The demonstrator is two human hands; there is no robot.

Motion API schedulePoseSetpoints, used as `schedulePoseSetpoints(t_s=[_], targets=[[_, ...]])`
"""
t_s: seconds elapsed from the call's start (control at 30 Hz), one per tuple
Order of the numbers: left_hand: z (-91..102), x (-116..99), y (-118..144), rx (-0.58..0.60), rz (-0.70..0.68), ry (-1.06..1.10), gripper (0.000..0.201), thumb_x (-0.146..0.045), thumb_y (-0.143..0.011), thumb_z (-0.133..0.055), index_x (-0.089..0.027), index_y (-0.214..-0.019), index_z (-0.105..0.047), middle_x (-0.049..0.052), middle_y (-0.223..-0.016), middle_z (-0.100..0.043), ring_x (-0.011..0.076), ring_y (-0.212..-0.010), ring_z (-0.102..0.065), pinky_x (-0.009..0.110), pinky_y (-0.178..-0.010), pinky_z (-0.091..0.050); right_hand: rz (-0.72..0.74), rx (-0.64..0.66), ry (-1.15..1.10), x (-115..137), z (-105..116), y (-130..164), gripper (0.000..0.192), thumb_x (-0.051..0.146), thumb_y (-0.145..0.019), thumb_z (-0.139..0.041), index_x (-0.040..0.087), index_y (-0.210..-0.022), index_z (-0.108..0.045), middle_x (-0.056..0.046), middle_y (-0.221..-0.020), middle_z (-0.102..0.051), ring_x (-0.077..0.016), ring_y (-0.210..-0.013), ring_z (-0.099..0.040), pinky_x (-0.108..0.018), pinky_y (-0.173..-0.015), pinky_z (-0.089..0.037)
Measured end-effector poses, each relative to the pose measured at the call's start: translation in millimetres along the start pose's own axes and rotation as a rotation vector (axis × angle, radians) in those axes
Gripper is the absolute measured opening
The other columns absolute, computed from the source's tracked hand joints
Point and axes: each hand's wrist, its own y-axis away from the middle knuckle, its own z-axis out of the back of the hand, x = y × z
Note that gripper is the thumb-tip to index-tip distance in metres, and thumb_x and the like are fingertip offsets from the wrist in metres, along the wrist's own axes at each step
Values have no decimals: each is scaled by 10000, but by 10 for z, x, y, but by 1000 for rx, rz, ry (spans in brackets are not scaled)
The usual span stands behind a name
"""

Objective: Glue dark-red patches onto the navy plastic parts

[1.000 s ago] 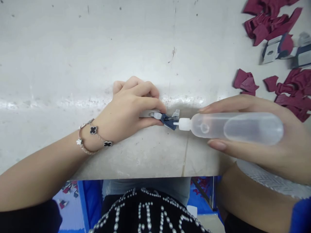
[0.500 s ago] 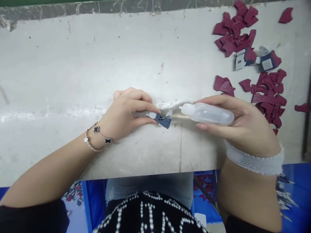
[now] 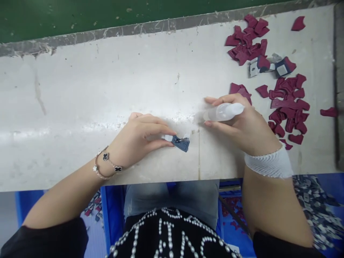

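Note:
Between the thumb and fingers of my left hand [image 3: 142, 138] is a small dark blue and white plastic part [image 3: 181, 143], held just above or on the table; I cannot tell which. A clear, shiny streak shows on its blue face. To the right, my right hand [image 3: 242, 125] grips a translucent white squeeze bottle [image 3: 221, 112]. The bottle's pale nozzle cap points right, away from the part, and its base faces left. A gap separates the bottle from the blue part.
Piles of dark red pieces [image 3: 288, 104] lie on the right of the white table [image 3: 107, 82]. Among them sit two blue, white and red assembled parts [image 3: 283, 67]. Below the table's front edge stand blue bins [image 3: 114, 208] with small parts in them.
My right hand has turned the squeeze bottle round, so its nozzle has swung from pointing left at the part to pointing right. My left hand keeps hold of the part. The camera view has shifted.

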Motion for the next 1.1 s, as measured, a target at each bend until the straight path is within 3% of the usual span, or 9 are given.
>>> schedulePoseSetpoints(t_s=[0.1,0.13,0.2,0.27,0.37,0.57,0.83,1.0,1.1], targets=[[1,-115,111,-20,-9,-6,178,-445,-926,-747,-287,-996,-791,18,-973,-817,209,-875,-749,378,-841,-520,34,-107,145,170,107,209,772,536,-809,-830,230,-1432,-494,-163,-1433,-545,-406,-1271,-551,-636,-1040,-466],[-2,-157,147,-25,-21,-13,172,-429,-928,-749,-277,-999,-789,16,-963,-815,202,-863,-748,372,-838,-522,43,-159,186,279,150,321,772,531,-842,-808,221,-1461,-466,-175,-1404,-543,-390,-1224,-570,-599,-998,-491],[-12,-251,213,-24,-48,-39,168,-409,-935,-744,-263,-1011,-781,14,-957,-812,192,-852,-743,361,-827,-519,105,-205,277,547,213,569,487,450,-963,-697,238,-1370,-534,-142,-1250,-597,-336,-1095,-601,-530,-923,-495],[-30,-362,270,-13,-63,-81,166,-396,-948,-730,-256,-1026,-773,11,-960,-806,187,-858,-737,353,-819,-511,252,-114,345,817,214,787,201,312,-1047,-583,258,-1238,-615,-92,-1086,-634,-300,-1031,-593,-490,-903,-459],[-66,-553,346,-8,-79,-144,152,-367,-965,-709,-248,-1040,-765,10,-973,-798,185,-881,-730,352,-830,-499,375,-52,392,1074,129,981,178,166,-1038,-574,233,-1166,-678,-67,-1022,-668,-277,-967,-568,-440,-823,-427],[-146,-901,505,-23,-157,-220,146,-344,-950,-728,-228,-1034,-756,4,-947,-790,190,-898,-732,358,-851,-488,373,-82,407,1120,86,1216,75,149,-995,-652,186,-1021,-713,-65,-1031,-705,-285,-960,-559,-408,-775,-376],[-366,-1268,754,-36,-139,-121,148,-325,-936,-746,-217,-1032,-775,34,-956,-799,181,-901,-732,317,-832,-581,395,-127,390,1165,387,1774,82,207,-1046,-578,187,-1013,-651,-73,-994,-665,-271,-953,-576,-411,-809,-408],[-840,-1237,1053,-47,88,39,161,-310,-872,-818,-225,-1006,-795,33,-964,-798,185,-889,-717,329,-866,-584,305,-160,434,843,601,2222,169,326,-1089,-505,230,-1030,-632,-75,-1002,-639,-271,-945,-586,-426,-833,-423],[-1472,-868,1055,-42,583,490,166,-235,-756,-907,-207,-879,-799,24,-921,-760,192,-915,-674,327,-911,-562,195,-176,441,489,626,2492,131,343,-1075,-544,256,-1034,-634,-64,-984,-644,-271,-934,-603,-440,-865,-427]])
